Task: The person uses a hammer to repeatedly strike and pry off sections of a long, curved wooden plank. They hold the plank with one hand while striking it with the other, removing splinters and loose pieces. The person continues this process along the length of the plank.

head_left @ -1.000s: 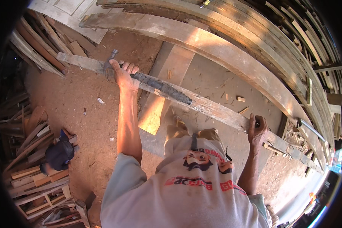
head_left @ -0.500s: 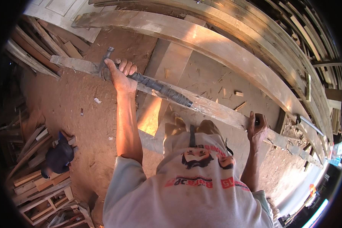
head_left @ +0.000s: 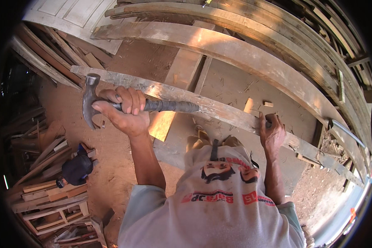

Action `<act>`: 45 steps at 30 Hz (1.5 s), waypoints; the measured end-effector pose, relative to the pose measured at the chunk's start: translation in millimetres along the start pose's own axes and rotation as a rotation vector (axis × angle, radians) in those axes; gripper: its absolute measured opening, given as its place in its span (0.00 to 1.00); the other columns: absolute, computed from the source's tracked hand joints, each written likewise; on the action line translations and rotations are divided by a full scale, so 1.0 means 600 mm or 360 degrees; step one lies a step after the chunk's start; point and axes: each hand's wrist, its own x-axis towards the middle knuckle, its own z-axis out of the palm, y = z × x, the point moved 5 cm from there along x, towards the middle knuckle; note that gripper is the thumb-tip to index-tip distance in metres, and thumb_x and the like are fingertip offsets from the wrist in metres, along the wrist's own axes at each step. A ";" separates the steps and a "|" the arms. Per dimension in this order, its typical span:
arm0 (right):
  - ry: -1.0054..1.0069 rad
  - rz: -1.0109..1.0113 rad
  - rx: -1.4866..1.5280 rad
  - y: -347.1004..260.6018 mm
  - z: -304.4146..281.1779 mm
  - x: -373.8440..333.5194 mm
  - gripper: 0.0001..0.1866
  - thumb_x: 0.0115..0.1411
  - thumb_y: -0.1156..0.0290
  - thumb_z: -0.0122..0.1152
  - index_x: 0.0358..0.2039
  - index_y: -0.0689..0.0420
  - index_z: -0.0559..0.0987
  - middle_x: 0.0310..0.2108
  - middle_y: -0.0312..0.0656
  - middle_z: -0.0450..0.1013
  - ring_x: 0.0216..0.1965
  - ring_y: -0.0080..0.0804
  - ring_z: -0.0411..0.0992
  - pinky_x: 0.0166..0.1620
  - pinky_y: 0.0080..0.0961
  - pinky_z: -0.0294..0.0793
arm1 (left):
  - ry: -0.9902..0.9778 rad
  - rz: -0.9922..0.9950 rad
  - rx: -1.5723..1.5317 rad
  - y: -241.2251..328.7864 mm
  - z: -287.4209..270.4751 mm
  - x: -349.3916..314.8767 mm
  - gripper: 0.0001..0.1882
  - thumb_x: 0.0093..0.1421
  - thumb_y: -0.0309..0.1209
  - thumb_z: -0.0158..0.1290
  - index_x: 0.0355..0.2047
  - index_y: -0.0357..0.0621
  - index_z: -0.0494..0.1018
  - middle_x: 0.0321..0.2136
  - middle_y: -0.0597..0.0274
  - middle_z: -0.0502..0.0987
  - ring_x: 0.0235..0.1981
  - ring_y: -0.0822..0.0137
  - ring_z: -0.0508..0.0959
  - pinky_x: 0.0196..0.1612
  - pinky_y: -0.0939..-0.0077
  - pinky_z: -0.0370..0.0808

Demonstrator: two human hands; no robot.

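A claw hammer (head_left: 89, 101) with a dark metal head and black-wrapped handle is in my left hand (head_left: 126, 111). The fingers close round the handle just below the head, and the handle points right, over the plank. The long, weathered wooden plank (head_left: 227, 112) slants from upper left to lower right in front of me. Toward its right part, my right hand (head_left: 273, 134) grips the plank with bent fingers at its edge. The hammer appears held above the plank, apart from its surface.
Thick long beams (head_left: 235, 58) lie beyond the plank, with more stacked timber at upper right. A white panelled door (head_left: 76, 14) lies at upper left. Another person (head_left: 77, 167) is at lower left beside a pile of wood scraps (head_left: 56, 206). Splinters litter the floor.
My left hand has raised and turned the hammer; its head looks larger and its handle lies more level. My right hand stays on the plank. The whole view has shifted slightly.
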 end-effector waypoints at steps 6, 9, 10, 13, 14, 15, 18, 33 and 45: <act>-0.0072 -0.0218 -0.0024 -0.002 -0.007 -0.010 0.20 0.62 0.52 0.64 0.32 0.59 0.81 0.32 0.46 0.78 0.38 0.45 0.77 0.45 0.41 0.73 | -0.0107 0.0276 0.0195 0.036 0.026 -0.068 0.27 0.70 0.64 0.36 0.34 0.52 0.60 0.14 0.72 0.56 0.11 0.77 0.55 0.16 0.80 0.58; -0.0063 -0.0300 0.0004 -0.011 -0.010 -0.010 0.20 0.62 0.52 0.63 0.32 0.59 0.81 0.32 0.47 0.78 0.39 0.46 0.77 0.46 0.41 0.73 | -0.0150 0.0355 0.0312 0.051 0.064 -0.109 0.28 0.70 0.64 0.36 0.34 0.50 0.60 0.15 0.71 0.57 0.12 0.76 0.57 0.18 0.79 0.60; -0.0063 -0.0318 0.0007 -0.011 -0.011 -0.012 0.20 0.62 0.52 0.63 0.32 0.59 0.81 0.32 0.47 0.78 0.39 0.46 0.77 0.46 0.41 0.73 | -0.0183 0.0387 0.0332 0.049 0.078 -0.121 0.28 0.70 0.63 0.35 0.34 0.51 0.60 0.15 0.71 0.57 0.12 0.77 0.57 0.18 0.80 0.59; -0.0006 -0.0345 -0.0011 -0.011 -0.011 -0.017 0.20 0.62 0.52 0.63 0.32 0.59 0.81 0.32 0.47 0.78 0.39 0.46 0.77 0.46 0.41 0.73 | -0.0294 0.0449 0.0351 0.046 0.106 -0.144 0.28 0.71 0.62 0.35 0.33 0.50 0.59 0.16 0.71 0.58 0.13 0.76 0.58 0.21 0.79 0.60; -0.0019 -0.0333 0.0017 -0.012 -0.010 -0.016 0.20 0.62 0.52 0.63 0.32 0.59 0.81 0.33 0.48 0.78 0.39 0.46 0.77 0.47 0.41 0.73 | -0.0284 0.0441 0.0379 0.045 0.105 -0.143 0.27 0.71 0.62 0.35 0.33 0.51 0.59 0.16 0.71 0.58 0.14 0.76 0.58 0.21 0.78 0.61; -0.0029 -0.0319 0.0032 -0.009 -0.012 -0.015 0.20 0.62 0.52 0.63 0.33 0.59 0.81 0.33 0.48 0.78 0.39 0.46 0.77 0.47 0.41 0.73 | -0.0269 0.0431 0.0395 0.044 0.103 -0.141 0.27 0.71 0.62 0.35 0.33 0.51 0.59 0.16 0.71 0.58 0.14 0.76 0.59 0.22 0.77 0.62; -0.0035 -0.0283 0.0090 -0.005 -0.007 -0.023 0.19 0.62 0.54 0.64 0.34 0.59 0.81 0.34 0.49 0.78 0.38 0.46 0.77 0.47 0.40 0.73 | -0.0107 0.0366 0.0503 0.063 0.093 -0.102 0.27 0.72 0.61 0.35 0.33 0.50 0.61 0.16 0.72 0.57 0.15 0.75 0.59 0.23 0.76 0.63; 0.0350 -0.0125 0.1964 -0.336 -0.163 -0.068 0.58 0.57 0.31 0.61 0.68 0.70 0.58 0.57 0.58 0.69 0.60 0.46 0.68 0.60 0.39 0.72 | -0.1685 0.0973 0.1066 -0.026 0.205 -0.066 0.10 0.54 0.29 0.61 0.31 0.46 0.70 0.21 0.65 0.76 0.21 0.67 0.80 0.21 0.69 0.78; 0.0526 0.0433 0.1348 -0.194 -0.202 -0.166 0.31 0.68 0.66 0.51 0.68 0.64 0.61 0.54 0.56 0.73 0.52 0.38 0.76 0.34 0.18 0.82 | -0.2083 0.0418 0.0685 -0.094 0.266 -0.251 0.18 0.56 0.36 0.61 0.44 0.41 0.72 0.33 0.58 0.80 0.35 0.62 0.82 0.42 0.64 0.77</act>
